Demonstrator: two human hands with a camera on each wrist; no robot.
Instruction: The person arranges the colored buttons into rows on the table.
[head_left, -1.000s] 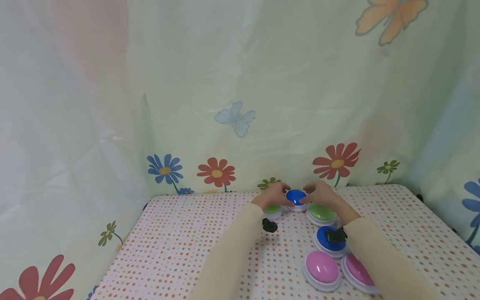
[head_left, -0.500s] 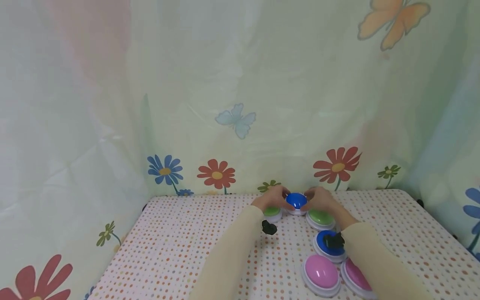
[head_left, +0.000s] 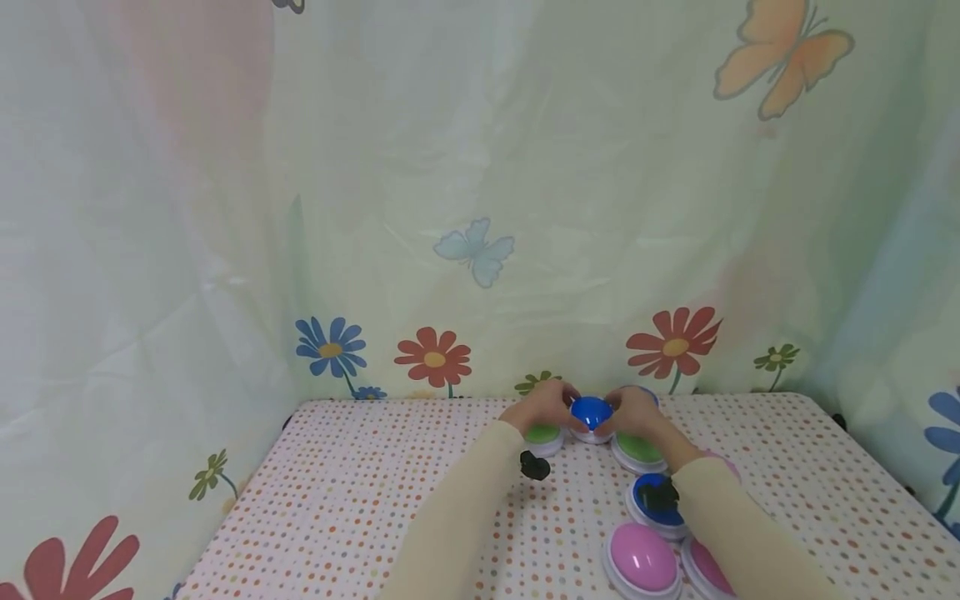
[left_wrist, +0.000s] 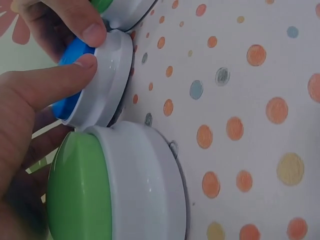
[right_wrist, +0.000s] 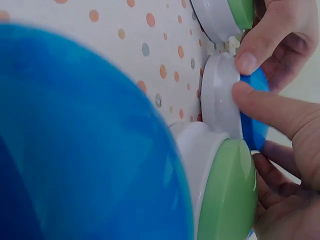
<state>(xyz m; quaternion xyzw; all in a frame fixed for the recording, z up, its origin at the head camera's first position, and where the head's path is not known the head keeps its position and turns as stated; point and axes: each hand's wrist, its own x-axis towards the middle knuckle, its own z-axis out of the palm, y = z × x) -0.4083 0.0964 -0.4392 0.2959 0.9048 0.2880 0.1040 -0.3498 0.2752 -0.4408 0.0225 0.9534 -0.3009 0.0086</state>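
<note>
A blue dome push button (head_left: 592,412) with a white base stands near the far edge of the table. My left hand (head_left: 546,406) grips it from the left and my right hand (head_left: 636,412) from the right. In the left wrist view, both thumbs press side by side on the front of its white base (left_wrist: 107,80), while the other fingers go round behind the blue dome (right_wrist: 256,112). Green buttons flank it, one to the left (head_left: 543,438) below my left hand and one to the right (head_left: 637,448) below my right hand.
Nearer me on the right stand another blue button (head_left: 647,485), a pink button (head_left: 642,557) and a second pink one (head_left: 708,571) partly under my sleeve. More buttons peek out behind my right arm, one blue and one pink (head_left: 723,460). A flowered curtain (head_left: 480,333) hangs behind the dotted table.
The head view has tilted up, so everything sits lower in it. Both hands have closed in on the blue button. Blue and pink edges now show behind my right arm.
</note>
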